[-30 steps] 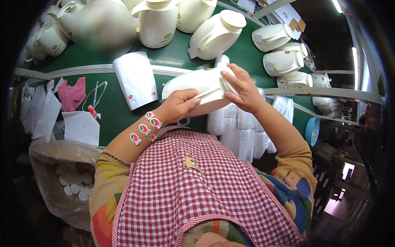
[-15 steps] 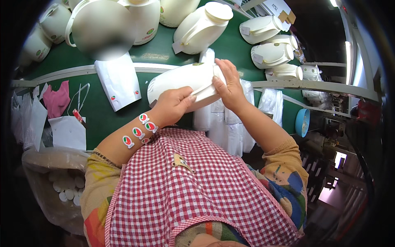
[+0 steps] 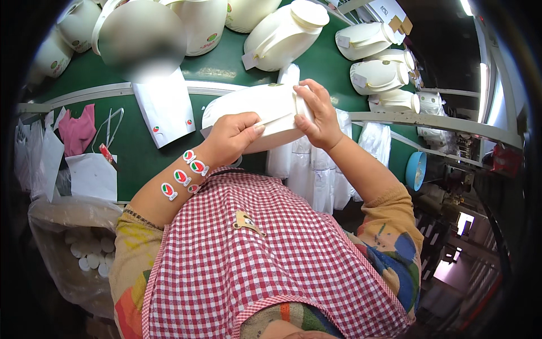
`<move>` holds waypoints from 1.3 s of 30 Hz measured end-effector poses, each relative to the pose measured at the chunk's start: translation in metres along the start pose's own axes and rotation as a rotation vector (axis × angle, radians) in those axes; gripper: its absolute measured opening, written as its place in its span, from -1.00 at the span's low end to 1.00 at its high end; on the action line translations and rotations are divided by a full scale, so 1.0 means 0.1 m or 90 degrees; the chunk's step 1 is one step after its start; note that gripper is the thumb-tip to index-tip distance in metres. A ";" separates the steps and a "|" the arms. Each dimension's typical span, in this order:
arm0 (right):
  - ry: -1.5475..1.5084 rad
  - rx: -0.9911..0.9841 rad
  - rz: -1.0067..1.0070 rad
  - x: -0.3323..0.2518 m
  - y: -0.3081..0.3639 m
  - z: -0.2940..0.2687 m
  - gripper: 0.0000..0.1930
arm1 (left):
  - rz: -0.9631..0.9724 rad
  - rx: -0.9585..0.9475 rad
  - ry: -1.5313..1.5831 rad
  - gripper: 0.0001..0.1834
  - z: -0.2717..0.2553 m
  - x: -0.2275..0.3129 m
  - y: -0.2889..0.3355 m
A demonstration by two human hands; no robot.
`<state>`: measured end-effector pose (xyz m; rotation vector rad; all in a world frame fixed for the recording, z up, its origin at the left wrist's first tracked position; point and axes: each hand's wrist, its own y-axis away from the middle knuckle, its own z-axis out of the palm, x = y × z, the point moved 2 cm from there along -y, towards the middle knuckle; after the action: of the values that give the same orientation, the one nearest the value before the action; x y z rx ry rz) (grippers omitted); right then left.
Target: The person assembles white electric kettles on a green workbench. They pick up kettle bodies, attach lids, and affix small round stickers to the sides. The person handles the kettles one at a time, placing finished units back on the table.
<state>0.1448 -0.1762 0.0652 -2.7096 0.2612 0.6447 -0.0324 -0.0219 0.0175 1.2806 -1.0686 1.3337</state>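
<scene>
A cream-white thermos jug (image 3: pixel 243 104) lies on its side in front of me, its lid end toward the right. My left hand (image 3: pixel 232 134) is closed round the jug's body by the handle, the thumb along the handle. My right hand (image 3: pixel 320 116) grips the lid end, fingers over the top and thumb on the near side. Several red-and-green oval stickers (image 3: pixel 182 177) cling to my left forearm. Left of the jug, a white sticker sheet (image 3: pixel 161 110) with two small stickers hangs over the bench's metal edge. The jug's underside is hidden.
More cream jugs (image 3: pixel 285 39) stand or lie on the green bench (image 3: pixel 223 66). Rolls of clear plastic bags (image 3: pixel 307 169) hang behind the held jug. A blue bowl (image 3: pixel 416 169) sits at right, a pink cloth (image 3: pixel 78 130) at left. A plastic-lined bin (image 3: pixel 51 226) holds white discs.
Both hands keep hold of the jug, which has barely shifted. My left forearm and hand have moved slightly up and left. The whole view has shifted a little.
</scene>
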 end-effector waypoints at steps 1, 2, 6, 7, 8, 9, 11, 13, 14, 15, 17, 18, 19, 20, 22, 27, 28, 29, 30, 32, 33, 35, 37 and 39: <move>0.006 -0.034 0.063 -0.02 0.00 -0.01 -0.40 | -0.006 -0.001 -0.026 -0.73 0.00 0.00 0.00; -0.021 -0.069 0.088 -0.04 -0.05 -0.05 -0.37 | 0.009 0.007 -0.010 -0.73 0.01 -0.01 -0.01; 0.010 -0.190 0.055 0.02 -0.11 -0.25 -0.24 | -0.004 -0.012 0.066 -0.72 -0.06 -0.02 -0.03; 0.017 -0.201 0.065 0.01 -0.10 -0.30 -0.23 | -0.026 -0.029 0.087 -0.72 -0.09 -0.02 -0.03; 0.023 -0.214 0.075 -0.03 -0.09 -0.32 -0.23 | -0.015 -0.022 0.069 -0.72 -0.07 -0.01 -0.04; 0.071 -0.198 0.184 -0.05 -0.10 -0.29 -0.23 | -0.004 -0.016 0.051 -0.72 -0.05 -0.01 -0.06; 0.143 -0.239 0.264 -0.10 -0.17 -0.30 -0.24 | 0.013 -0.009 0.030 -0.73 -0.03 -0.01 -0.06; 0.174 -0.183 0.082 -0.05 -0.14 -0.35 -0.25 | 0.025 -0.006 0.024 -0.73 -0.05 -0.03 -0.05; 0.163 -0.165 0.028 -0.01 -0.09 -0.31 -0.26 | 0.012 -0.014 0.037 -0.73 -0.05 -0.02 -0.05; 0.153 -0.148 -0.026 0.01 -0.04 -0.27 -0.26 | -0.001 -0.021 0.049 -0.73 -0.06 0.01 -0.06; 0.101 -0.079 -0.033 0.03 0.01 -0.16 -0.29 | 0.011 -0.011 0.037 -0.73 -0.05 0.01 -0.06; 0.090 -0.077 0.032 0.02 0.00 -0.11 -0.30 | 0.036 0.006 0.014 -0.73 -0.03 -0.01 -0.06; 0.080 -0.075 0.097 -0.02 -0.02 -0.09 -0.30 | 0.060 0.024 -0.009 -0.73 -0.02 -0.02 -0.06; 0.067 -0.070 0.160 -0.04 -0.05 -0.08 -0.30 | 0.028 0.003 0.029 -0.73 -0.03 -0.04 -0.05; 0.060 -0.070 0.036 -0.05 -0.06 -0.08 -0.33 | -0.036 -0.035 0.105 -0.74 -0.07 -0.07 -0.03; 0.013 -0.021 -0.123 0.07 -0.17 0.00 -0.44 | 0.015 0.022 0.028 -0.76 -0.16 -0.09 -0.02; 0.019 -0.006 -0.052 0.05 -0.22 0.02 -0.46 | 0.068 0.071 -0.025 -0.76 -0.09 -0.08 -0.02; 0.036 0.013 0.014 0.08 -0.24 0.05 -0.48 | 0.104 0.108 -0.089 -0.75 0.02 -0.06 -0.03; 0.022 -0.009 0.092 0.10 -0.26 0.03 -0.50 | 0.142 0.140 -0.150 -0.74 0.15 -0.04 -0.05; -0.019 -0.004 0.193 0.19 -0.22 0.02 -0.53 | 0.090 0.104 -0.179 -0.77 0.25 0.03 -0.12; 0.037 -0.003 0.198 0.19 -0.23 0.00 -0.55 | 0.073 0.091 -0.191 -0.78 0.27 0.06 -0.17; 0.150 0.000 0.211 0.16 -0.25 -0.03 -0.58 | 0.084 0.089 -0.191 -0.78 0.32 0.04 -0.20; 0.193 0.044 -0.001 -0.52 -0.45 -0.13 -0.67 | 0.078 0.100 -0.223 -0.77 0.35 0.02 -0.23; 0.044 -0.111 -0.037 -0.99 -0.48 -0.06 -0.73 | 0.271 0.198 -0.164 -0.79 0.48 -0.15 -0.31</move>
<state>0.0721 -0.1246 0.1303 -2.8986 0.1496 0.5827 0.0050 -0.0659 0.0048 1.5420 -1.4098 1.7377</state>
